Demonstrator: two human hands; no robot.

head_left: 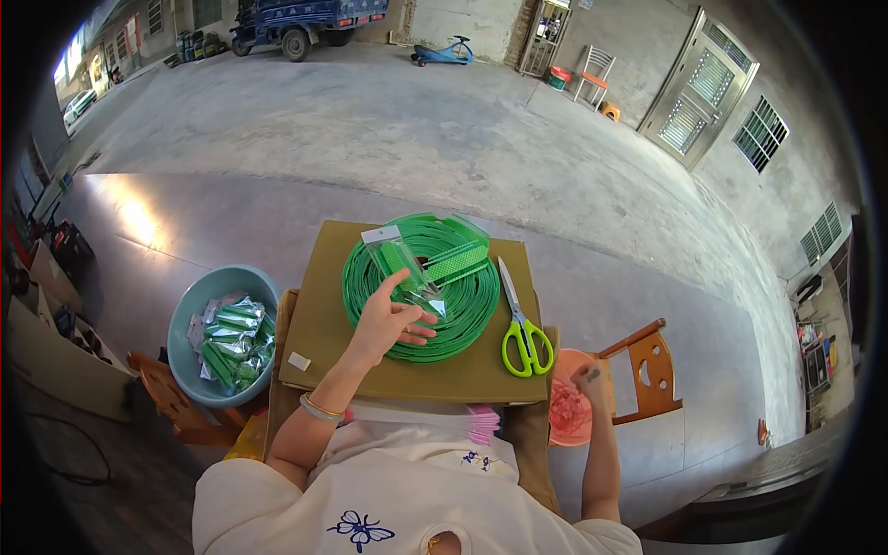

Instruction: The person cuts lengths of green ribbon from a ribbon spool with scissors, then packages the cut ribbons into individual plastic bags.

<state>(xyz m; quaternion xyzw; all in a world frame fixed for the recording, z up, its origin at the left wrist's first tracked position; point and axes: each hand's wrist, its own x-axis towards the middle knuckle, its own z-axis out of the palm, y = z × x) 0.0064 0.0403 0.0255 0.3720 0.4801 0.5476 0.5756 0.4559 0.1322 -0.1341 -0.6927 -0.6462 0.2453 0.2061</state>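
Note:
A large flat coil of green ribbon [462, 324] lies on a brown board [314, 305]. On top of it rest a clear plastic packet with green pieces [393, 254] and a green dotted strip [460, 263]. My left hand [388, 319] is over the coil at the packet's lower end, fingers apart. Scissors with lime handles [527, 347] lie to the right of the coil, blades pointing away. My right hand [589, 379] is over a pink basin [569, 425] at the right, its fingers curled; anything in them is too small to make out.
A blue basin [180, 347] with several shiny green packets [236, 338] stands at the left by a wooden chair [171, 398]. Another wooden chair [647, 370] is at the right. Pink strips [483, 424] lie at the board's near edge. A blue truck [296, 23] stands far off.

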